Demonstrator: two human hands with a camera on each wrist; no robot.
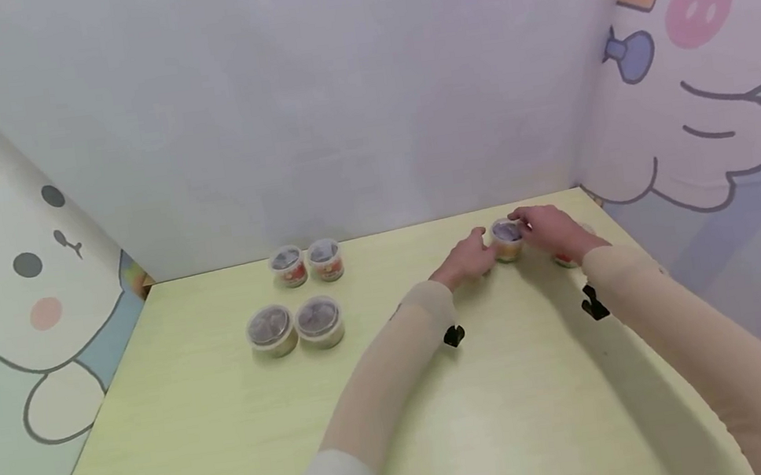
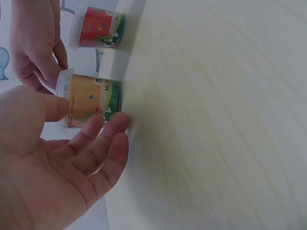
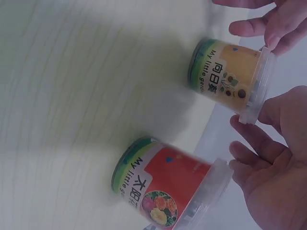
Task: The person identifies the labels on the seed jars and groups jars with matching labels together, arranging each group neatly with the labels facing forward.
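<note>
Your left hand (image 1: 472, 258) has its thumb (image 2: 56, 106) against the side of a small round tub with an orange label, a green base band and a clear plastic lid (image 3: 225, 76); its other fingers (image 2: 115, 149) are spread and loosely curved just beside the tub. Your right hand (image 1: 552, 232) meets the lid's rim from the opposite side, its fingers bent; you cannot tell from here whether they pinch that rim or merely touch it.

The orange-labelled tub is upright between your hands, near the far edge of the pale yellow wooden table (image 1: 489, 422). Beyond it on your right, apart from it, is a matching red-labelled tub with a clear lid (image 3: 175, 179). Well to the left are two small red-labelled tubs (image 1: 289, 267) and, nearer you, two wider, squat lidded tubs (image 1: 320, 322), side by side.

The step looks like positioning the orange-labelled tub beside its red neighbour. The next move probably calls for squaring it by the body, then parting both hands evenly so the lid isn't dragged.
</note>
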